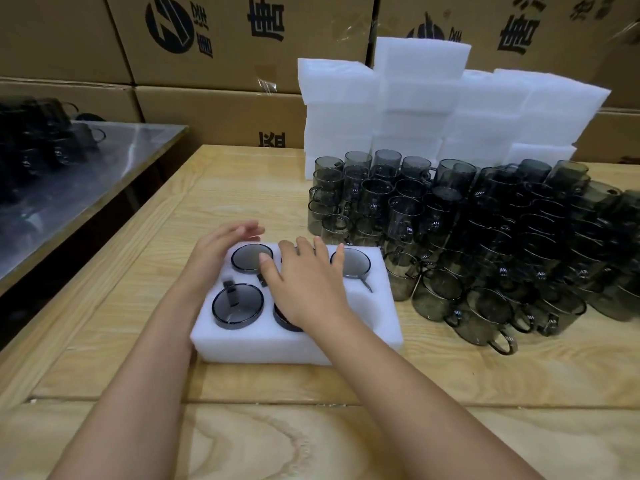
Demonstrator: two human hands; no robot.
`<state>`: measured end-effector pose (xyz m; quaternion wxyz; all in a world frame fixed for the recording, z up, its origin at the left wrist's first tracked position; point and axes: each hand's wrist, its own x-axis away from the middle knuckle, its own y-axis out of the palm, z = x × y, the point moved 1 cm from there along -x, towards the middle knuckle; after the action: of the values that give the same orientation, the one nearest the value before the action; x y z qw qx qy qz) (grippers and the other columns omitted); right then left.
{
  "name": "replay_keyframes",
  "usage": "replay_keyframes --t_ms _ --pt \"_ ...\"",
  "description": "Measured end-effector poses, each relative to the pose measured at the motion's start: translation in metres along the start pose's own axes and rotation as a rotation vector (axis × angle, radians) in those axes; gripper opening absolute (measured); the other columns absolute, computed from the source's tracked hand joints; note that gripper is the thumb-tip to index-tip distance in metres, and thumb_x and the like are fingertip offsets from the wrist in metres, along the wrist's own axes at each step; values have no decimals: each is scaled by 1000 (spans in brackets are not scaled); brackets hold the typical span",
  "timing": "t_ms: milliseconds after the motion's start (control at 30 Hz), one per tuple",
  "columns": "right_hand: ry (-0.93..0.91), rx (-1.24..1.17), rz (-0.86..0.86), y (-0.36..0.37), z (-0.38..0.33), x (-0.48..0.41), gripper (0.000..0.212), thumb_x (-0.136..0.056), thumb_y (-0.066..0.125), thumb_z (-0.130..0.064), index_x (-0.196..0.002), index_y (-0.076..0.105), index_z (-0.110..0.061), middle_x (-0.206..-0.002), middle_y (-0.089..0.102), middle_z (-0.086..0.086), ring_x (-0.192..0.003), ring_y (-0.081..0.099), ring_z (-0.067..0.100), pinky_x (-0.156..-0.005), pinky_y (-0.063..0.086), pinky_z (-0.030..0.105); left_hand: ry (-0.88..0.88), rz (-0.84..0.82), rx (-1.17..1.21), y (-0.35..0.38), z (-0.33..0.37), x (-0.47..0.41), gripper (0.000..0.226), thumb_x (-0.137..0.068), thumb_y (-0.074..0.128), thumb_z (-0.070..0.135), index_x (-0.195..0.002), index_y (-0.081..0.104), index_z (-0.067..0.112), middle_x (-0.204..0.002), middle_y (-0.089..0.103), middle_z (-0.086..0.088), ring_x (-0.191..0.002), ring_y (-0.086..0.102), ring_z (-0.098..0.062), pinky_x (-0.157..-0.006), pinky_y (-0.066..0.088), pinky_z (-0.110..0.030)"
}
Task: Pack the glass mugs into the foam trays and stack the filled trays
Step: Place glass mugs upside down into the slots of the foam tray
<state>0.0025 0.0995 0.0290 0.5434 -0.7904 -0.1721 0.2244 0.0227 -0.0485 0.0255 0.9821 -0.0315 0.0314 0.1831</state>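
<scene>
A white foam tray [377, 317] lies on the wooden table in front of me, with several smoky grey glass mugs [237, 305] sunk into its round holes. My right hand [304, 282] lies flat over the tray's middle, fingers spread and straight, covering the middle mugs. My left hand [218, 251] hovers at the tray's far left corner with its fingers straight and holds nothing. A large heap of loose grey mugs [485, 244] stands to the right of the tray. Stacks of white foam trays [433, 105] rise behind the heap.
Brown cardboard boxes [221, 39] with black print wall off the back. A metal-topped table [69, 174] at the left carries more dark mugs. Bare wooden tabletop [311, 431] stretches between me and the tray.
</scene>
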Motion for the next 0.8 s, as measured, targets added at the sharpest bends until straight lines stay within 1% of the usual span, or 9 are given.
replay_keyframes --t_ms 67,200,300,367,433,500,600,700,800 --pt "1 2 12 0 1 -1 55 -98 19 -50 -134 43 -15 -142 39 7 -140 14 31 -111 -3 59 42 -9 38 -5 -8 1 28 -95 43 4 -118 59 3 -107 66 -10 -105 60 -19 -95 45 -26" --pt "17 -148 -28 -7 2 -1 51 -98 24 -48 -135 44 -18 -142 41 2 -140 17 25 -113 -5 53 89 -39 -81 -7 -9 -1 41 -87 44 -12 -122 55 6 -106 65 -5 -95 61 0 -79 44 -7" --pt "-9 -371 136 -29 20 -5 39 -98 38 -32 -131 50 -15 -135 51 4 -128 39 25 -111 22 43 57 -18 -35 -5 -13 -2 41 -82 43 -17 -112 60 6 -94 69 5 -80 64 8 -66 45 -6" --pt "23 -230 376 -54 46 -9 33 -96 42 -23 -124 57 -13 -124 59 8 -112 48 30 -96 36 40 55 -2 -43 -5 -15 -5 43 -80 42 -19 -108 61 6 -96 66 4 -78 62 11 -66 45 -6" --pt "107 27 468 -76 78 -14 31 -95 43 -19 -121 58 -10 -118 60 11 -106 47 33 -88 38 40 59 8 -53 -5 -15 -7 44 -78 42 -20 -107 61 8 -98 64 3 -80 61 13 -67 44 -5" --pt "180 197 364 -86 103 -18 32 -94 42 -17 -121 56 -8 -119 58 12 -107 47 33 -86 39 40 60 8 -58 -5 -16 -8 45 -78 41 -21 -106 62 8 -98 65 3 -82 60 13 -68 44 -6" --pt "184 185 210 -84 120 -21 36 -95 46 -26 -126 52 -9 -116 60 10 -105 54 31 -80 45 38 68 1 -70 -6 -17 -10 46 -78 41 -21 -106 62 9 -98 64 4 -87 59 9 -70 43 -6" --pt "185 122 205 -79 122 -25 36 -95 50 -27 -125 49 -9 -109 63 10 -99 58 31 -72 42 35 60 1 -81 -6 -16 -10 46 -78 42 -21 -104 62 12 -96 65 6 -90 58 6 -71 43 -6" --pt "194 134 262 -79 120 -26 22 -95 48 -20 -112 54 -7 -97 65 13 -88 59 33 -68 44 34 67 0 -50 -6 -15 -7 43 -79 42 -18 -104 63 10 -85 71 14 -85 61 8 -72 44 -7"
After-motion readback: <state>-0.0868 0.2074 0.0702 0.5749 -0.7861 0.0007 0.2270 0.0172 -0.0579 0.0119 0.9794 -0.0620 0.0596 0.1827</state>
